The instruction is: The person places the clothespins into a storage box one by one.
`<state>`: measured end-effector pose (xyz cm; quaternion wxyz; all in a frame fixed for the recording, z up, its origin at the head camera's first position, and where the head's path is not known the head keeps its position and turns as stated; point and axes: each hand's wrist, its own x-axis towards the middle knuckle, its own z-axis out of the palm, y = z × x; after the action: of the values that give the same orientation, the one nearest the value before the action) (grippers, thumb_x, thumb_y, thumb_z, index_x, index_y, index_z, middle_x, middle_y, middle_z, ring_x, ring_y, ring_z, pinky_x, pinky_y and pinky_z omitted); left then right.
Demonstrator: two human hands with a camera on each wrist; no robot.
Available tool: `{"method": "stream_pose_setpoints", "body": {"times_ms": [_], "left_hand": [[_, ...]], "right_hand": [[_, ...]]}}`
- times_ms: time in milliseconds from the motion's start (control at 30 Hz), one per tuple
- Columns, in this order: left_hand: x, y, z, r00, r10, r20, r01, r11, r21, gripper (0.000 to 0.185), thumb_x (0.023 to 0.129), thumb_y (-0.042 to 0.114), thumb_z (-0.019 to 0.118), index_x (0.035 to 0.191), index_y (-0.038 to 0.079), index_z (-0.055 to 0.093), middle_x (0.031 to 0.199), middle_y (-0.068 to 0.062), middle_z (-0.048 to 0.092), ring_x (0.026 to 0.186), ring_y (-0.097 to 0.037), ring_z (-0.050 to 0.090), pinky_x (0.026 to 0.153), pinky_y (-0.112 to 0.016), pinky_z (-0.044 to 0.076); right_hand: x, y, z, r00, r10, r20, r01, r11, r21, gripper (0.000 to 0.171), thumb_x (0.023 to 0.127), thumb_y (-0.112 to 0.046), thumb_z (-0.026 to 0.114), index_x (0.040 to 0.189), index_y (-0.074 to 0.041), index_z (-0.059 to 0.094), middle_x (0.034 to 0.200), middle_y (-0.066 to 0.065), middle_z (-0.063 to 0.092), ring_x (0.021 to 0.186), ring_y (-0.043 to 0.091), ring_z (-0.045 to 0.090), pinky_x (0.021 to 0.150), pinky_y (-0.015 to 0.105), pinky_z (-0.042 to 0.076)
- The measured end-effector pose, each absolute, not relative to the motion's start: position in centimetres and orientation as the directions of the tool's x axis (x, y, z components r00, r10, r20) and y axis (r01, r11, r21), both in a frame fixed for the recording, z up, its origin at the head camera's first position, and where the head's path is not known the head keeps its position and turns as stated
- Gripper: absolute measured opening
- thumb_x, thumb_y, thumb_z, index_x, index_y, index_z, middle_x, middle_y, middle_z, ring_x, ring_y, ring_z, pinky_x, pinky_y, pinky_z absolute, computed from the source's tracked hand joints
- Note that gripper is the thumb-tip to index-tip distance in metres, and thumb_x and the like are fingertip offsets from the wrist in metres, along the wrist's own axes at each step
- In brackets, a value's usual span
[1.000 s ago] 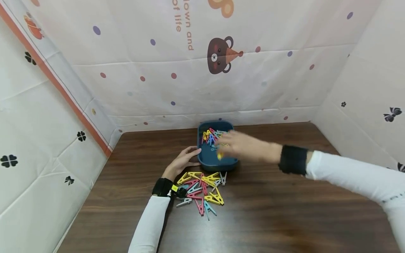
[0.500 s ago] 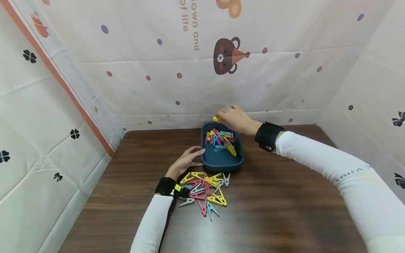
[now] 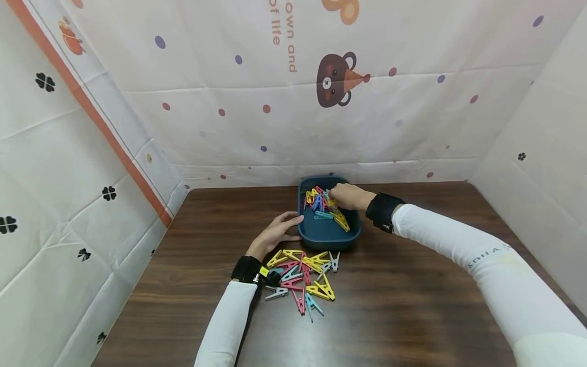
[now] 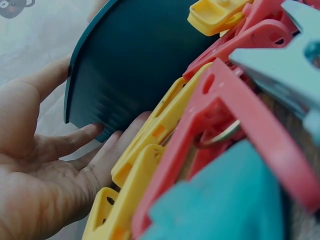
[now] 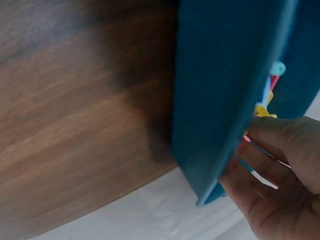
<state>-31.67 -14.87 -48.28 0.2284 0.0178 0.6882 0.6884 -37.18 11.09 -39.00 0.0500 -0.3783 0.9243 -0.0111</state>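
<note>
A dark blue plastic basin stands at the back of the table, holding several coloured clothespins. My left hand touches its left side: in the left wrist view the thumb meets the rim while the other fingers lie against the outer wall. My right hand reaches over the right rim, low among the clothespins. Its fingertips are hidden, and whether they hold a clothespin does not show. A yellow clothespin lies just below this hand. In front of the basin is a loose pile of yellow, pink, teal and grey clothespins.
The brown wooden table runs up to a printed white cloth wall close behind the basin. More cloth rises at both sides. The clothespin pile lies right beside my left wrist.
My right hand, which held a yellow clothespin above the basin's far edge half a second ago, has come down into the basin. The left hand keeps its place at the basin's side.
</note>
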Motion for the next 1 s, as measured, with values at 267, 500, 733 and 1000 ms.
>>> {"method": "stream_pose_setpoints", "body": {"times_ms": [267,500,733,1000], "left_hand": [[-31.5,-14.2,-48.5,-0.885,0.353,-0.304,-0.302,0.061,0.951,0.062,0.102,0.038,0.064,0.152,0.011,0.042,0.157,-0.017,0.039,0.139,-0.036,0.05,0.101,-0.045,0.059],[-31.5,-14.1,-48.6,-0.893,0.347,-0.288,-0.29,0.048,0.956,0.063,0.101,0.039,0.064,0.152,0.01,0.042,0.158,-0.018,0.038,0.14,-0.037,0.05,0.1,-0.045,0.06],[-31.3,-14.5,-48.5,-0.897,0.332,-0.291,-0.292,0.048,0.955,0.062,0.101,0.039,0.064,0.151,0.009,0.043,0.158,-0.018,0.039,0.138,-0.035,0.052,0.1,-0.045,0.06],[-31.4,-14.8,-48.2,-0.905,0.332,-0.267,-0.261,0.062,0.963,0.065,0.101,0.041,0.064,0.151,0.007,0.042,0.156,-0.018,0.04,0.137,-0.036,0.053,0.1,-0.045,0.06]], "right_hand": [[-35.4,12.4,-36.3,-0.707,-0.706,0.038,-0.706,0.702,-0.088,0.029,0.097,-0.013,0.071,0.124,-0.001,0.069,0.115,0.02,0.071,0.099,0.031,0.071,0.083,0.045,0.063],[-30.3,12.7,-32.2,-0.607,-0.713,0.35,-0.771,0.636,-0.042,0.047,0.095,-0.017,0.074,0.137,-0.003,0.058,0.119,0.018,0.071,0.089,0.027,0.071,0.069,0.041,0.062],[-24.0,12.8,-32.8,-0.453,-0.815,0.361,-0.855,0.512,0.085,0.035,0.091,-0.024,0.079,0.121,-0.009,0.07,0.103,0.006,0.073,0.075,0.013,0.068,0.061,0.027,0.059],[-21.5,12.0,-36.9,-0.426,-0.873,0.24,-0.885,0.456,0.09,0.03,0.093,-0.026,0.077,0.118,-0.011,0.071,0.096,0.0,0.071,0.078,0.01,0.065,0.065,0.023,0.059]]}}
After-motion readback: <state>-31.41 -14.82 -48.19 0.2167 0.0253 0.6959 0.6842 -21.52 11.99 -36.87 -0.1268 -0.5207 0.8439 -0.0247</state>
